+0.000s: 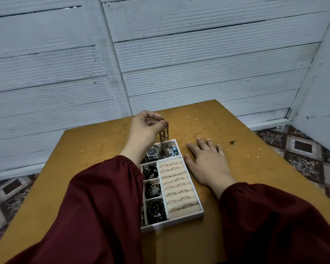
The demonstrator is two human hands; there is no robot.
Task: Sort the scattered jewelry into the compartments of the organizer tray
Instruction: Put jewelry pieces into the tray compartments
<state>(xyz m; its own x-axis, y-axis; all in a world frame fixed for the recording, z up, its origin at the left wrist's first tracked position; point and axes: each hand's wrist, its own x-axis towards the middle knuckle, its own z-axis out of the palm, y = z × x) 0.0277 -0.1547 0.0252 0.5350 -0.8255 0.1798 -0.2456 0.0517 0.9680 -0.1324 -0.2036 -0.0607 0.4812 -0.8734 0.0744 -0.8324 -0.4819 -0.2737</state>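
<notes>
While the left hand [145,126] pinches the top of a gold-toned metal link chain [165,133], its long axis hangs vertical, directly below the grip, lower end pooled in the far compartment of the white rectangular organizer tray [171,224]. The right hand [208,161] lies flat, fingers spread, on the ochre bench [95,149] beside the tray.

The left grip [145,126] and its dark red sleeve [103,197] hang over the left and far compartments of the tray [179,221], the chain [165,134] dangling into the far one, so that side is blocked. The right grip [208,162] lies flat on the bench [265,178], just beside the right wall of the tray. The ring rows [177,185] lie uncovered from above, and bare bench runs wide on both sides.
</notes>
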